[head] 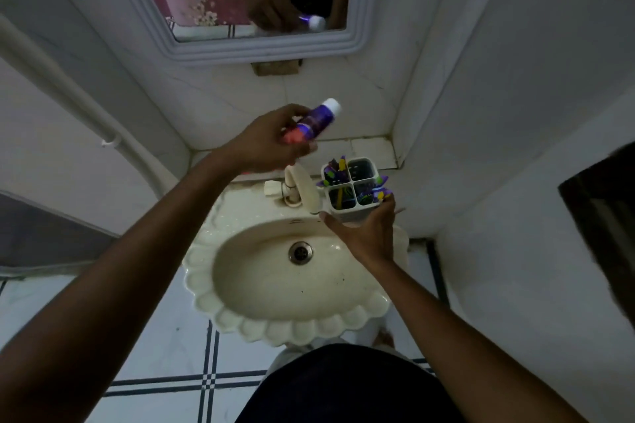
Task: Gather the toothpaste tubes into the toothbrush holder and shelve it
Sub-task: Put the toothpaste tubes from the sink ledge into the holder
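Observation:
My left hand (271,141) is raised above the tap and grips a purple toothpaste tube (318,118) with a white cap pointing up and right; something pink-red shows under the same fingers. My right hand (369,233) holds the white toothbrush holder (350,187) from below, over the sink's back right rim. The holder has four compartments, and several purple tubes and coloured items stick out of them. The tube in my left hand is up and to the left of the holder, apart from it.
A cream scalloped sink (275,319) with a drain (300,252) lies below my hands, its tap (302,191) just left of the holder. A tiled ledge (371,149) runs behind the sink. A framed mirror (247,48) hangs above. White walls close in on both sides.

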### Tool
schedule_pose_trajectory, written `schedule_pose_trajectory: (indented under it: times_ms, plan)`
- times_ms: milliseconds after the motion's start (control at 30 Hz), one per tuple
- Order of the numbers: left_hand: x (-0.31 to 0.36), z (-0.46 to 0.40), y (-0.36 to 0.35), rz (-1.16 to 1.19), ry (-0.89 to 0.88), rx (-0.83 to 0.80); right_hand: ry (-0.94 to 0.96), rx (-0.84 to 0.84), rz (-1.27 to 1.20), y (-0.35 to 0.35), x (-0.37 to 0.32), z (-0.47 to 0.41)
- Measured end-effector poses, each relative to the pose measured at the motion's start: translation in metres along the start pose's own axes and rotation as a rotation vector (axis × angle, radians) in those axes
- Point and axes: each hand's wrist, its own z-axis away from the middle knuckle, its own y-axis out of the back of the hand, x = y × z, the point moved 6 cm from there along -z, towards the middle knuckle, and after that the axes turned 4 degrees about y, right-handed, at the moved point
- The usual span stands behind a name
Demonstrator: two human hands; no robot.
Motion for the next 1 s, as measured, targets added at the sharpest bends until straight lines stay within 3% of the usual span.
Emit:
schedule_pose_trajectory:
  times_ms: [133, 267, 600, 767, 900, 1000]
  plan:
    - [0.032, -0.017, -0.026, -0.354, -0.121, 0.002, -0.006, -0.044, -0.053, 0.005, 0.001, -0.002]
    - [0.040, -0.030, -0.050, -0.519, -0.155, 0.031, -0.013, -0.077, -0.056, 0.010, 0.002, -0.002]
    - [0.015, -0.021, -0.039, 0.015, -0.112, 0.327, 0.012, -0.055, -0.079, 0.015, 0.001, -0.009]
    - [-0.074, -0.008, -0.010, 0.307, 0.177, 0.542, -0.006, -0.052, -0.095, 0.013, 0.002, -0.010]
    - [-0.145, 0.002, -0.016, 0.171, 0.318, 0.536, -0.012, -0.031, -0.130, 0.006, 0.003, -0.009]
    - [-0.181, -0.004, -0.031, 0.042, 0.362, 0.414, -0.011, -0.019, -0.136, 0.004, 0.003, -0.007]
